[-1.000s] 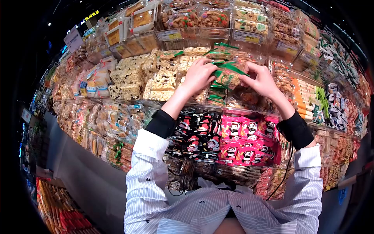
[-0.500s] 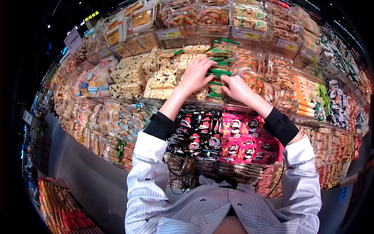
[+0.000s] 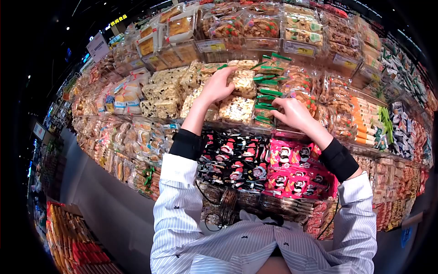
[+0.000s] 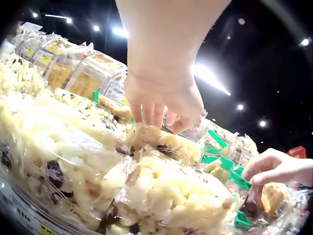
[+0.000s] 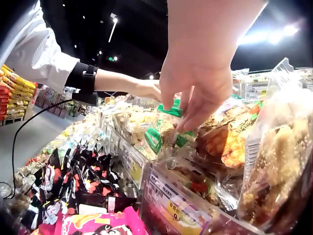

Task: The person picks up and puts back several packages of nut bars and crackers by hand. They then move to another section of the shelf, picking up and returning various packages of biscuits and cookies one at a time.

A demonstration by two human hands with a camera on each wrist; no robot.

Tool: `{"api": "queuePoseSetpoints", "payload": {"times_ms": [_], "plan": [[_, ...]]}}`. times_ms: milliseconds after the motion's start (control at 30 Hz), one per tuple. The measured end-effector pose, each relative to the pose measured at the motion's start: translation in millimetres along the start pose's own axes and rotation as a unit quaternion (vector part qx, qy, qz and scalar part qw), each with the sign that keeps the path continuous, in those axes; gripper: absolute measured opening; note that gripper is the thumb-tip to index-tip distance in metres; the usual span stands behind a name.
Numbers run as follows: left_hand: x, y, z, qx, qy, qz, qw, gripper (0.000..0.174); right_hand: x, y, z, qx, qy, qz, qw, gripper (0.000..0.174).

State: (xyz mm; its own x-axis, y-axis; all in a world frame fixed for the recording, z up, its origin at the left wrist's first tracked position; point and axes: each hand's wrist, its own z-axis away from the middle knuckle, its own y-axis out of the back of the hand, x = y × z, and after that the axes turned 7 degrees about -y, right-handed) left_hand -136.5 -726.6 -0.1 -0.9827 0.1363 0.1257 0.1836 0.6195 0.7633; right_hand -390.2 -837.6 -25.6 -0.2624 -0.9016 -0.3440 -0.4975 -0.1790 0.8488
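Note:
My left hand reaches over clear-wrapped blocks of puffed rice snack, fingers bent downward. In the left wrist view its fingertips come down behind the top of one block. Close to these fingers lies a green-edged snack pack on top of the blocks. To the right, my right hand is at the column of green-edged snack packs, fingers loosely bent. Its fingertips overlap a green pack edge in the right wrist view, with no pack lifted.
Black snack packets and pink snack packets fill the lower tier in front. Bags of brown cookies stand right of the green-edged packs. Clear bin fronts with price labels run behind. A cable hangs near the sleeve.
The green-edged pack held between both hands has gone down into its column. My left hand has moved left over the puffed rice blocks; the right stays at the column, slightly lower.

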Motion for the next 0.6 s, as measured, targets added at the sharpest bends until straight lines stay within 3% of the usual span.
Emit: {"api": "queuePoseSetpoints", "payload": {"times_ms": [100,133,200,233,300,400,433,467,533,600], "plan": [[-12,7,-6,0.109,0.043,-0.004,0.993,0.038,-1,7,0,0.005,-0.010,-0.005,1.000,0.027],[-15,13,-7,0.161,0.021,-0.089,0.983,0.038,-4,11,1,0.005,-0.015,-0.012,1.000,0.027],[-37,11,-6,0.168,-0.001,-0.166,0.972,0.034,-13,19,7,0.014,-0.004,-0.016,1.000,0.025],[-46,10,-4,0.167,0.001,-0.167,0.972,0.034,-16,22,10,0.007,0.000,-0.012,1.000,0.024],[-52,11,-4,-0.004,0.119,-0.115,0.986,0.030,-18,26,14,0.009,0.010,-0.008,1.000,0.021],[-47,16,-8,0.106,0.157,-0.113,0.975,0.024,-11,30,16,0.012,-0.013,-0.041,0.999,0.020],[-43,17,-11,0.182,0.129,-0.121,0.967,0.023,-7,30,16,0.032,-0.013,-0.058,0.998,0.019],[-32,19,-13,0.181,0.127,-0.119,0.968,0.023,-2,29,15,0.041,-0.014,-0.105,0.994,0.020],[4,26,-15,0.188,0.104,0.130,0.968,0.023,-2,34,11,0.100,0.002,-0.192,0.976,0.024],[49,26,-13,0.122,0.093,0.380,0.912,0.021,-4,42,5,0.089,-0.026,-0.242,0.966,0.031]]}}
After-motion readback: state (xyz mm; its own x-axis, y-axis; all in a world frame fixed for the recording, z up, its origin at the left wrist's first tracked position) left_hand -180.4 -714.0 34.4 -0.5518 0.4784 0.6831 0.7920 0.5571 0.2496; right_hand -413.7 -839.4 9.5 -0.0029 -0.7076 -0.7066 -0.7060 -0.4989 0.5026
